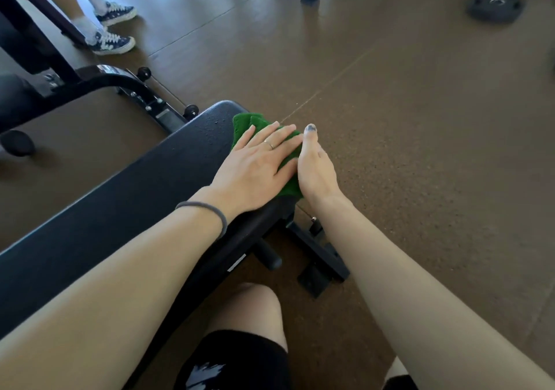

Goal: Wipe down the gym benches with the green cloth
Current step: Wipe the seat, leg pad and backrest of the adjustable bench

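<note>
My left hand [258, 164] lay flat on the green cloth [255, 125], fingers straight and slightly spread, pressing it down onto the bench [126, 197]. A thin ring [269, 144] sat on one finger and a grey hair tie [210, 212] circled that wrist. The cloth was bunched at the far right end of the bench pad, along its right edge, with a folded lump sticking out beyond my fingertips and a strip showing between my two hands down toward my wrists.

My right hand [313, 166] stood on edge against the right side of the pad, touching the cloth where it hung over. The thumb pointed forward, its nail painted dark blue. The other fingers were tucked down over the edge and out of sight, so I could not tell whether they gripped the cloth or only rested against it.

The bench pad was black and ran diagonally from the lower left up to the middle. Its black metal frame [322, 254] showed below my right wrist. My knee [249, 308] was bare under the bench end, with black shorts [237, 359] below it.

Another black bench frame [120, 84] stood to the upper left on the brown floor [420, 149]. Beyond it another person's legs stood in white socks and dark blue sneakers [112, 42]. A black weight plate [495, 6] lay on the floor at the upper right, well apart from me.
</note>
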The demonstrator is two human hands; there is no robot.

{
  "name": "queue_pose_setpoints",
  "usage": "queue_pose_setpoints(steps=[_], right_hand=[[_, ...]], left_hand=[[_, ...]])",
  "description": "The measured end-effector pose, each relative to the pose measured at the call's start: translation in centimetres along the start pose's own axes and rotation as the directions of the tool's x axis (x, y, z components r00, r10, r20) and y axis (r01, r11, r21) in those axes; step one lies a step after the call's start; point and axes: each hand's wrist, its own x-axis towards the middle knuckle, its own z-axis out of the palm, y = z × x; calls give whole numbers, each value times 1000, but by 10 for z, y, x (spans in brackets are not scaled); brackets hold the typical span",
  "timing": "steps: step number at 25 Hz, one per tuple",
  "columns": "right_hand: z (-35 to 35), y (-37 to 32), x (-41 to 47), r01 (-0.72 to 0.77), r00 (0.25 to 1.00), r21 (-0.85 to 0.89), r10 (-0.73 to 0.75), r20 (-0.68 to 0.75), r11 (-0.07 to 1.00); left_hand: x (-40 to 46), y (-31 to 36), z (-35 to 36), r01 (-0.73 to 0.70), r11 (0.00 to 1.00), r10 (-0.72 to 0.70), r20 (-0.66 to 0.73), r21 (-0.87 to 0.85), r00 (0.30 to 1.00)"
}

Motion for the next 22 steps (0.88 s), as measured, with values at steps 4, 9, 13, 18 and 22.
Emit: queue_pose_setpoints(steps=[4,9,13,18,22], right_hand=[[4,1,-12,92,994,-160,-101,-51,983],[38,1,-8,79,943,-560,-244,-227,825],[52,-4,-2,-32,876,-617,-275,-396,787],[54,-2,-2,-42,860,-591,-273,-432,805],[57,-3,-2,-65,840,-588,-274,-469,806]], left_hand=[[2,-18,-6,5,1000,-5,27,-6,1000],[-87,-63,-14,28,999,-29,39,24,999],[-44,-82,-11,-17,1000,16,30,22,999],[-1,-86,-17,35,999,-35,7,11,999],[-74,-103,-15,-105,995,104,26,6,994]])
